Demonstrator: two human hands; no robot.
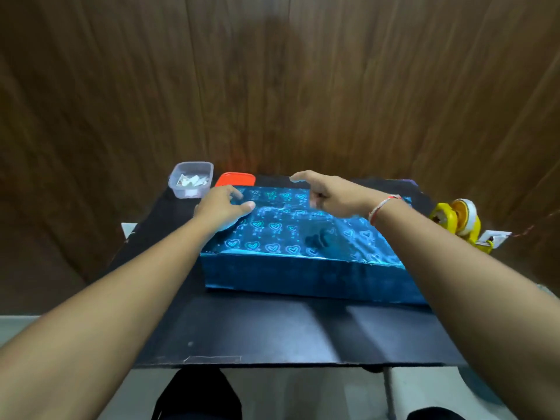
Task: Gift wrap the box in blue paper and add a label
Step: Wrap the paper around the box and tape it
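Note:
A flat box wrapped in shiny blue paper with a heart pattern (288, 247) lies on a black board (272, 328). My left hand (219, 207) rests on the box's far left corner, fingers spread on the paper. Over the far edge of the box hovers my right hand (330, 190), fingers apart and holding nothing, a thread band on its wrist. A clear plastic tub (191, 178) at the far left holds small white paper pieces.
An orange-red lid (235, 178) lies beside the tub, behind the box. A yellow tape dispenser (460, 222) with white tape stands at the right edge of the table. A wooden wall rises behind. Bare board lies in front of the box.

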